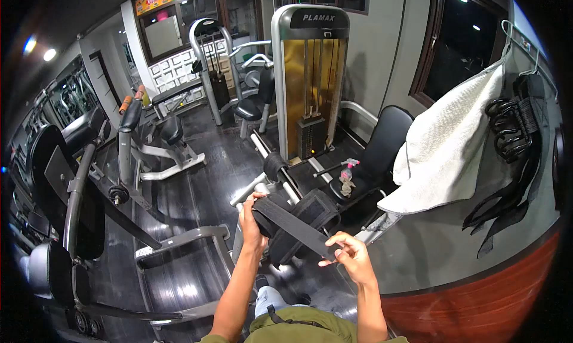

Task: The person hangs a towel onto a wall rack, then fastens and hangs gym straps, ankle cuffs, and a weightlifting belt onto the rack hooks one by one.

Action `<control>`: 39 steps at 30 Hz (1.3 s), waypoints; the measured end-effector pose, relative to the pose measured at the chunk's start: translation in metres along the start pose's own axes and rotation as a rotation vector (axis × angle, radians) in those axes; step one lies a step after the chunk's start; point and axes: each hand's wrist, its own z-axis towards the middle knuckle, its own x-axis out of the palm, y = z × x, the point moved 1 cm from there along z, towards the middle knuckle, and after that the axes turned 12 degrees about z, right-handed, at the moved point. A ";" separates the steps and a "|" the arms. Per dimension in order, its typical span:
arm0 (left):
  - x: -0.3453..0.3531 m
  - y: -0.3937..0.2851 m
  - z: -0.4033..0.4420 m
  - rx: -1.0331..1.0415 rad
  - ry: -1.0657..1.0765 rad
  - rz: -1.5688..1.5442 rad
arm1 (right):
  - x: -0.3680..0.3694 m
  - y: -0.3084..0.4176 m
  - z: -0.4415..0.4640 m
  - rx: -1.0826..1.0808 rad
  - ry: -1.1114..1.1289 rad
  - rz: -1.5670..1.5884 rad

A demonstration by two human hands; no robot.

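Observation:
A wide black fabric belt (pixel 292 225) is stretched between my two hands, sloping down from left to right. My left hand (pixel 252 226) is wrapped around its thicker, folded end. At the other end, my right hand (pixel 352 256) pinches the strap's tip between thumb and fingers. A dark padded loop (pixel 316 215) shows just behind and under the strap; whether it belongs to the belt or to the machine I cannot tell.
Ahead stands a weight-stack machine (pixel 310 21) with a black seat (pixel 388 140). On the seat are a spray bottle (pixel 347 171) and a cloth (pixel 344 188). A white towel (pixel 447 134) and black straps (pixel 516 128) hang on the right wall. More gym machines (pixel 71 188) stand left.

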 end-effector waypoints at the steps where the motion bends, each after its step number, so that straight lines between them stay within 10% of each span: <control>1: 0.005 -0.005 -0.002 0.004 0.003 -0.001 | 0.002 0.000 -0.001 -0.004 0.002 -0.001; 17: 0.046 -0.012 -0.027 -0.322 0.142 -0.591 | 0.014 -0.029 0.002 -0.079 -0.161 -0.285; 19: 0.046 -0.001 -0.030 -0.435 0.375 -1.018 | 0.013 -0.032 0.005 -0.100 -0.175 -0.279; 39: 0.051 0.020 -0.070 -0.386 0.269 -0.258 | 0.033 -0.014 0.036 -0.295 -0.236 -0.477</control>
